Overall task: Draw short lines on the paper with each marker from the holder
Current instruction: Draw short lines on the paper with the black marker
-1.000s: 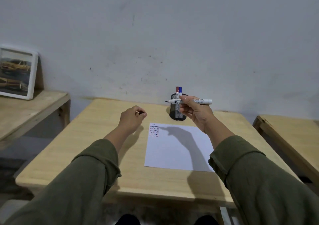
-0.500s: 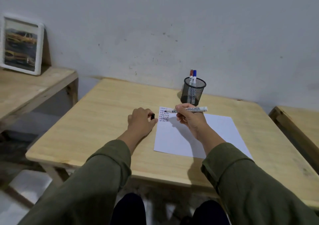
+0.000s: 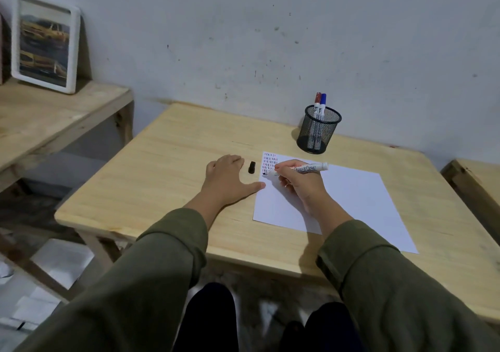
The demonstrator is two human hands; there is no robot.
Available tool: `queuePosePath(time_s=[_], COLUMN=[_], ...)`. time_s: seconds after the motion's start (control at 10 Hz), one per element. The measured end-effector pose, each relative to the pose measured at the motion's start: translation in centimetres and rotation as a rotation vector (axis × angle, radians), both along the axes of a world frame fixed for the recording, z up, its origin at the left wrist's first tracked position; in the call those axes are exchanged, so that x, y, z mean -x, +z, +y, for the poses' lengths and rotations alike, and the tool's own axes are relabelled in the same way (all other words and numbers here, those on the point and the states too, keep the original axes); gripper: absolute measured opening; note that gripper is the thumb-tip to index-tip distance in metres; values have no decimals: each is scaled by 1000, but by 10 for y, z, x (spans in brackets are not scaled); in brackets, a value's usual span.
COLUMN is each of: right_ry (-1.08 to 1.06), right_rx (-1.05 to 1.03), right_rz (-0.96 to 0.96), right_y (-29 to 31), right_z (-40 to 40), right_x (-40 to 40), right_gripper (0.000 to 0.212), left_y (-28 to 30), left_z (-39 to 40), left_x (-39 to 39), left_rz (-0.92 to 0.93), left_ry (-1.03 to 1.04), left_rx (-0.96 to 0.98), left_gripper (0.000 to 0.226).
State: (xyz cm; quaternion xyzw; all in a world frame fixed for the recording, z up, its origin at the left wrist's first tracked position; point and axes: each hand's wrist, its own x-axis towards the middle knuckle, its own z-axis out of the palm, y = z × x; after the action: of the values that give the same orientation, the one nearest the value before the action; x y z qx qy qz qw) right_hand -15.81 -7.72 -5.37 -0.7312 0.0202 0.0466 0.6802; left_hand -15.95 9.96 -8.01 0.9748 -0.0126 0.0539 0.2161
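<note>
Wood surface: a pale wooden bench (image 3: 167,162) is seen carrying the paper, the holder and a loose cap.
Paper: a white sheet (image 3: 351,200) is laid flat on the bench, with small rows of short red, blue and black strokes gathered in its far left corner.
Right hand: the right hand (image 3: 300,184) is closed in a writing pinch around a white marker (image 3: 300,168); its dark tip is set at the lower edge of the stroke rows, and the barrel is slanted up to the right.
Left hand: the left hand (image 3: 230,178) is laid flat and spread on the bench, nothing held, with the thumb touching the left edge of the sheet.
Cap: a black cap (image 3: 252,167) is left lying on the bench between the left hand and the sheet.
Holder: a black mesh cup (image 3: 319,131) is stood just beyond the sheet, with a red-capped and a blue-capped marker kept upright inside.
Step in hand: black strokes are judged to be under way or about to be started.
Next move: short, light pulls of the tip are called for, kept in line with the rows; afterwards the cap would need to be refitted and the marker returned.
Room: a scuffed grey wall (image 3: 270,40) is set behind; a framed picture (image 3: 44,43) is leaned on a side shelf at left, and another wooden surface is glimpsed at right.
</note>
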Motion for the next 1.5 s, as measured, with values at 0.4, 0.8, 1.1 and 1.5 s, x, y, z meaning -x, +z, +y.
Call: queuePosePath(time_s=[0.4,0.8,1.1,1.5], right_ry=[22,35,13,-55], right_rx=[29,80,31,-233], right_rz=[-9,-23,-13,11], right_y=[-4,-9,-8,1], right_z=[0,-2,-2,-2], right_x=[-1,-6,-5,-3], right_gripper=[5,11,12,2], left_y=[1,2,-1,8], left_z=[0,0,0,-1], left_x=[2,3,0,-3], left_rz=[2,4,13,-120], left_ry=[2,6,10,10], left_rx=[14,17,32,242], left_gripper=[88,89,91,36])
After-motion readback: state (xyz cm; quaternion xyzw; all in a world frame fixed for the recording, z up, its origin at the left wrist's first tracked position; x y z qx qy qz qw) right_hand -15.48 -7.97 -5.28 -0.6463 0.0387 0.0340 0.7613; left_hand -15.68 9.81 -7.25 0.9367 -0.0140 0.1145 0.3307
